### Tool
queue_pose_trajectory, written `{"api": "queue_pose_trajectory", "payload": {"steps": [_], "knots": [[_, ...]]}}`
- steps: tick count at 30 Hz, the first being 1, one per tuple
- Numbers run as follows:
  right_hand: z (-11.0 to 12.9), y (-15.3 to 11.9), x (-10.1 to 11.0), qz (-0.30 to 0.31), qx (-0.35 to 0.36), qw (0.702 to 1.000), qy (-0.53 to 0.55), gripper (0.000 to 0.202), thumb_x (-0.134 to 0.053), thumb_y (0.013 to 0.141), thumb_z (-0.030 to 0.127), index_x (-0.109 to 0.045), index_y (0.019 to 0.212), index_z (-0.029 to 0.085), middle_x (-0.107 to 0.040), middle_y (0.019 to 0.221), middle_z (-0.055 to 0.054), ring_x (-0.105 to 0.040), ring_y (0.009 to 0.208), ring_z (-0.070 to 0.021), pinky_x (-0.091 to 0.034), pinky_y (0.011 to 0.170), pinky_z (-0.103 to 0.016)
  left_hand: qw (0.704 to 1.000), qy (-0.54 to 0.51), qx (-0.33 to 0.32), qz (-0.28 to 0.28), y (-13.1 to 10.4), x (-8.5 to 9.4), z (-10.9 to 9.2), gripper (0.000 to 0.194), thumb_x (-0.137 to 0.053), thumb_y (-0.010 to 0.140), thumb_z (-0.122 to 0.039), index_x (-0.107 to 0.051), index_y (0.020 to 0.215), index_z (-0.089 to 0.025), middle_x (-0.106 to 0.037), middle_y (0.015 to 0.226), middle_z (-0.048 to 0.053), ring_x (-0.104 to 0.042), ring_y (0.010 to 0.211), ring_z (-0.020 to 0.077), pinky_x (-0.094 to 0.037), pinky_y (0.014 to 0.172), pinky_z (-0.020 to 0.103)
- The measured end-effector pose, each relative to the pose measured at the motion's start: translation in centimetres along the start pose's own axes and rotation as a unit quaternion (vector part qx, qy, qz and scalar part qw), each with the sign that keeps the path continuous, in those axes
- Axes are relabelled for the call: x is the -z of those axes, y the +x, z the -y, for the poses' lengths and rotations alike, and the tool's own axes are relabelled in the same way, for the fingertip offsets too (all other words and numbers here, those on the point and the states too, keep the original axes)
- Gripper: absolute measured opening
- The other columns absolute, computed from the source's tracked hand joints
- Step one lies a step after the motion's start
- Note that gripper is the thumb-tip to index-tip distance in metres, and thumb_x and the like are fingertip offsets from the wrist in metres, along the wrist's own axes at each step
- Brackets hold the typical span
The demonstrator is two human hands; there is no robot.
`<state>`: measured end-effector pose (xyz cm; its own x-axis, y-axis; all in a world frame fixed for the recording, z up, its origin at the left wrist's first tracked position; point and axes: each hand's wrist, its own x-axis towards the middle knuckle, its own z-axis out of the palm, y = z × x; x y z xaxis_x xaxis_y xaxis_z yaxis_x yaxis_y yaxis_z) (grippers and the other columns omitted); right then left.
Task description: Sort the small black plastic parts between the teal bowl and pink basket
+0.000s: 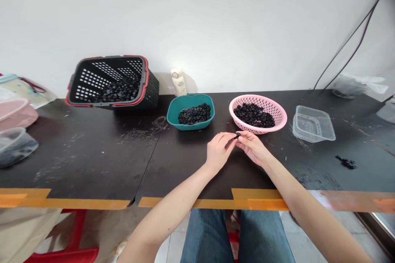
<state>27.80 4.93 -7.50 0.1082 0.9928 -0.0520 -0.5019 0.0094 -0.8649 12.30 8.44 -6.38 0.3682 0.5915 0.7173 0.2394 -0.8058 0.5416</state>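
Observation:
My left hand (218, 151) and my right hand (251, 146) meet above the dark table, in front of the pink basket. Between their fingertips is a small black piece (237, 136), and both hands pinch it. A thin dark strip shows by the left fingers; its exact shape is too small to tell. Just behind my right hand, the pink basket (279, 116) holds many small black pieces (254, 115). To the left of it, the teal basin (173, 111) holds more black pieces (195, 114).
A black and red basket (151, 90) with black pieces leans at the back left, near a white bottle (179, 83). A clear container (313, 124) and a small black pile (347, 162) lie to the right. Orange tape (197, 204) runs along the front edge.

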Motion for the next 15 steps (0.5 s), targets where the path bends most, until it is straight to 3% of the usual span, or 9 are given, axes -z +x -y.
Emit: {"api": "queue_pose_trajectory", "payload": {"steps": [15], "knots": [[-0.05,-0.11,0.05,0.000,0.000,1.000,-0.025,0.025,-0.078,0.066,0.024,-0.073,0.091,0.023,-0.072,0.088,0.000,-0.065,0.081,-0.0125,-0.053,0.084,-0.029,0.999,0.030,-0.024,0.002,0.01,0.18,0.37,0.013,-0.056,0.087,-0.024,-0.064,0.097,-0.020,-0.069,0.092,0.003,-0.062,0.083,0.0142,-0.052,0.075,0.029]]}}
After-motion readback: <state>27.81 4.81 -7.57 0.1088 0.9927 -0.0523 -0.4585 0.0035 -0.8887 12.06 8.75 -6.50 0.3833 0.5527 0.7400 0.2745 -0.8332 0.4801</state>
